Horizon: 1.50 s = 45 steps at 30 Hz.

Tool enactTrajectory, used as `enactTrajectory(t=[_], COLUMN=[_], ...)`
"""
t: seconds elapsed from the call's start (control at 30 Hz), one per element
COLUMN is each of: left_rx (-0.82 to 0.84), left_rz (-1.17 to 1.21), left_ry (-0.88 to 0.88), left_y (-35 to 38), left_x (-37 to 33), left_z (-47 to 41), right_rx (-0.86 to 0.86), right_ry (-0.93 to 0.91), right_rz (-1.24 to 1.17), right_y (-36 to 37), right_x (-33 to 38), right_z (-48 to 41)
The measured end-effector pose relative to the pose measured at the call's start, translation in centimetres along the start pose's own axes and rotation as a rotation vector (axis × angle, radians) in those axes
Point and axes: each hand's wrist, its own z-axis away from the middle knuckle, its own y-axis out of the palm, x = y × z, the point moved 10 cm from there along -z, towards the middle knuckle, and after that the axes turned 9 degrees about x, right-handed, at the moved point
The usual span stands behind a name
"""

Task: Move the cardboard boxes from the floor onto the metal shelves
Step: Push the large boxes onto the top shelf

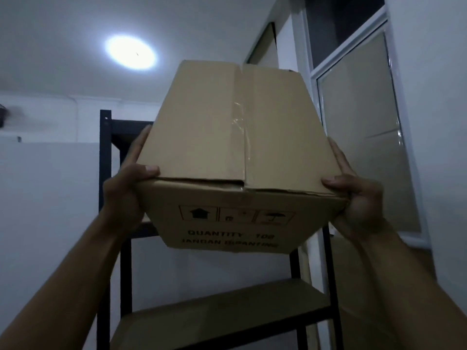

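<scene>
Both hands lift taped cardboard box (237, 137) before black metal shelf rack (106, 152); left hand (126, 190) and right hand (356, 195) fingers grasping its sides, thumbs on top.

This looks like a small indoor storage room. A black metal shelving rack (104, 147) with plain board shelves (227, 306) stands against bare white walls (50, 198). A round ceiling lamp (131, 52) lights it, beside a frosted window (358, 117). The cardboard box (237, 137) carries printed handling marks.

taped brown cardboard box (235, 137), tilted, raised before dark metal shelves (105, 157), print partly blurred
</scene>
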Motion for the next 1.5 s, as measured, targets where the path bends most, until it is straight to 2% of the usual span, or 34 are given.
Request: enactTrajectory(t=[0.37, 0.6, 0.8, 0.9, 1.0, 1.17, 1.37, 1.5], left_rx=[-0.149, -0.220, -0.186, -0.166, -0.253, -0.375, -0.546, -0.639], left_rz=[-0.203, -0.304, -0.505, -0.619, -0.670, -0.738, -0.884, -0.929], left_ry=[0.202, 0.250, 0.239, 0.270, 0.355, 0.399, 0.399, 0.387], left_y=[-3.9, -8.0, -11.3, -12.9, -15.3, -18.0, -19.8, -21.5], left_x=[-8.7, -10.7, -10.7, -10.4, -10.6, -11.3, -11.6, -11.2], left_z=[-8.2, -11.6, -14.3, -15.4, -16.0, -17.5, -19.0, -19.9], right_rx=[0.155, 0.187, -0.008, -0.040, 0.007, 0.033, -0.187, -0.196], right_ry=[-0.133, -0.205, -0.260, -0.335, -0.433, -0.578, -0.593, -0.557], right_rz=[-0.183, -0.227, -0.219, -0.156, -0.089, 0.234, 0.443, 0.528], right_y=[3.1, 6.3, 6.5, 7.1, 8.5, 10.3, 10.0, 9.6], right_x=[2.5, 2.1, 0.6, 0.9, 1.6, 0.9, -6.6, -13.3], right_z=[-13.2, -19.8, -24.7, -26.4, -27.8, -29.3, -27.4, -26.3])
